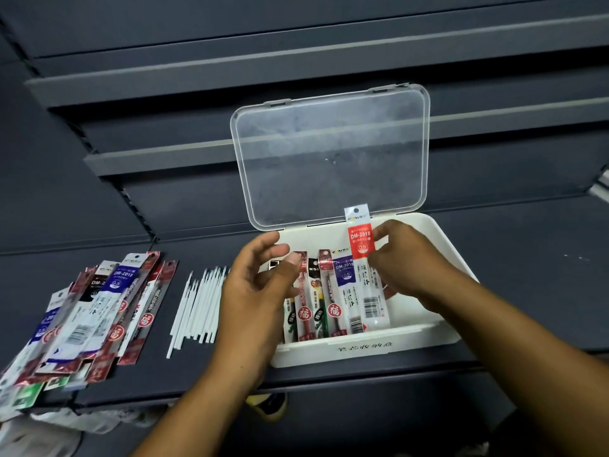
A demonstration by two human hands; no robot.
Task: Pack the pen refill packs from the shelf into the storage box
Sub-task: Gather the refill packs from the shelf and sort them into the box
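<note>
Storage box [441, 331]: white, on dark shelf [534, 258], clear lid [329, 159] hinged up at rear.
Contents: row of refill packs [329, 298] side by side, filling left and centre; right portion bare.
Right hand [405, 258]: pinches red-labelled pack [361, 245], which stands tilted at right end of row.
Left hand [253, 291]: over left of box, fingers loosely curled, holds nothing; thumb at top of a dark-red pack, contact unclear.
On shelf left of box: loose white refills [197, 301], then heap of unpacked packs [99, 308].

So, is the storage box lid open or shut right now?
Open. The clear lid stands raised behind the white storage box, refill packs lie exposed inside, and the right hand holds a red pack beside them.
</note>
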